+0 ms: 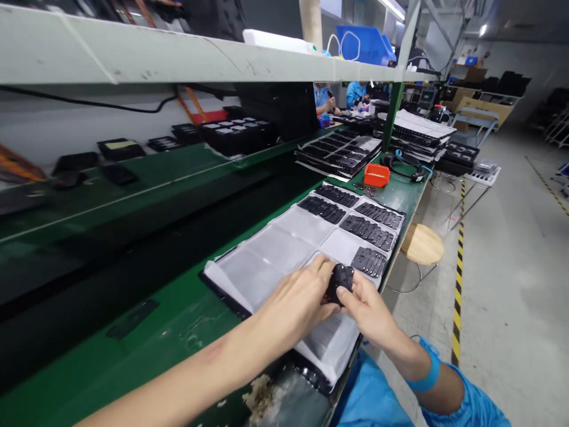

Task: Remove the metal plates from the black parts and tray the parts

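Both hands are engaged at the near half of the tray (224, 295). I read the left hand (306, 290) as nearly closed, fingers bent over the far-left edge of a flat black plastic part (342, 283), thumb underneath on the near side. The right hand (370, 305) is likewise closed in a pinch, thumb lying on the part's face at its right edge. Part location: between the two hands, held tilted above the right-hand column of compartments. I cannot tell whether it is one piece or several pressed together; the fingers hide much of it.

Tray: black, lined with white film (284, 237), divided into two columns. In the far two rows, rows of overlapping black parts (367, 232) fill both columns. The next right-hand compartment holds a shorter group (370, 261) toward its right side.

Surroundings: I note a green workbench (178, 323) under the tray, an orange-red bin (376, 175) just beyond the tray's far end, and a stack of loaded trays (340, 151) behind that. A blue band (427, 370) circles the right wrist. A round wooden stool (421, 243) stands right of the bench.
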`<control>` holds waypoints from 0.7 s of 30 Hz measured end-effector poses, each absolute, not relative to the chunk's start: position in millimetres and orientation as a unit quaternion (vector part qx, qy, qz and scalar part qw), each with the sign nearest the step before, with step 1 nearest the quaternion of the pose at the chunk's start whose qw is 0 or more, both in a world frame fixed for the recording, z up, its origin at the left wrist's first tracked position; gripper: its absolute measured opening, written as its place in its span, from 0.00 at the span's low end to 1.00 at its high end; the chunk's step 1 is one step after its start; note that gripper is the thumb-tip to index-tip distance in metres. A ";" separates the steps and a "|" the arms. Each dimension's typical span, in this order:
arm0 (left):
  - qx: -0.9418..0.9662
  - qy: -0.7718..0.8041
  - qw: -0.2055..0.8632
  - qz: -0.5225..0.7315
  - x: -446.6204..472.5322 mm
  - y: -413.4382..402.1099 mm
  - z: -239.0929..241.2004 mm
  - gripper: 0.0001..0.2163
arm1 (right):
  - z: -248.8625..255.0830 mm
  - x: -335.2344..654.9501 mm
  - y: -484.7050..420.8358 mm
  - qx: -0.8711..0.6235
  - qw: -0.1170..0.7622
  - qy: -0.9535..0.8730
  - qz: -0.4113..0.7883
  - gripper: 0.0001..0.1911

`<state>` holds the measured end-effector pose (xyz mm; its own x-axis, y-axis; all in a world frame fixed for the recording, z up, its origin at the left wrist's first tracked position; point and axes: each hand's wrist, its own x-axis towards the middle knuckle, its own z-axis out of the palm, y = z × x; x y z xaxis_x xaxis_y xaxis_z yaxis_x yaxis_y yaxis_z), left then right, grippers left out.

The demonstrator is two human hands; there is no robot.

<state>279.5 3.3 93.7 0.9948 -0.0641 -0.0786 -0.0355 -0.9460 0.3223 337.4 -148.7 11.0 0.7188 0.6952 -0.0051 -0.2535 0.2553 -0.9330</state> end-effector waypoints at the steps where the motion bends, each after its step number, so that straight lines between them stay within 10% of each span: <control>1: 0.986 -0.048 0.156 -0.037 286.1 3.9 94.4 0.20 | 11.1 342.3 -151.7 -0.525 0.761 -0.210 0.317 0.24; 21: 0.970 -0.131 0.154 -0.132 343.8 7.9 103.9 0.20 | -8.4 369.9 -165.1 -0.568 0.750 -0.156 0.302 0.30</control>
